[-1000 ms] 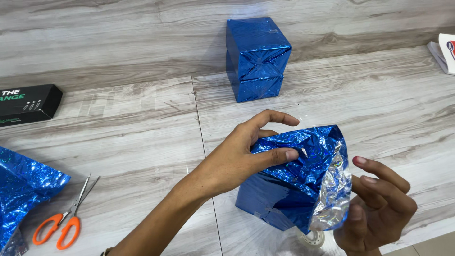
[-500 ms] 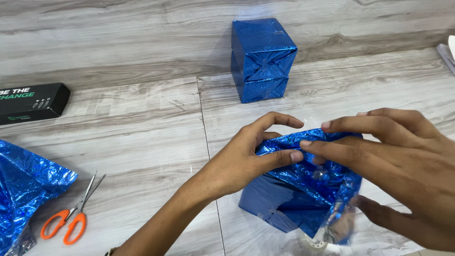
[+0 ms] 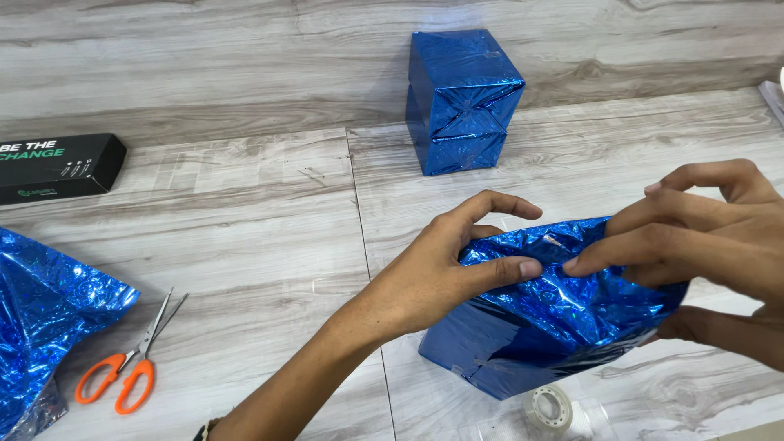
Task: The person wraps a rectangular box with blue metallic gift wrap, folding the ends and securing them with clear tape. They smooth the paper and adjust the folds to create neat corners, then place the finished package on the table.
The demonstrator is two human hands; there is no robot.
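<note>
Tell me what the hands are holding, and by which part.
Both hands, left and right, pinch the folded blue foil wrap at the top end of the box.

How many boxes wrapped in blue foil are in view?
2: a finished box stands at the far middle of the table; a half-wrapped box sits near, under the left hand and right hand.

1. L hand [image 3: 445,269]: forearm enters from bottom centre, angled up-right; palm down, thumb extended right, index arched above it, fingers curled.
2. R hand [image 3: 702,245]: enters from right edge; palm down, index and middle stretched left, tips nearly meeting L thumb; thumb tucked low, underneath.
</note>
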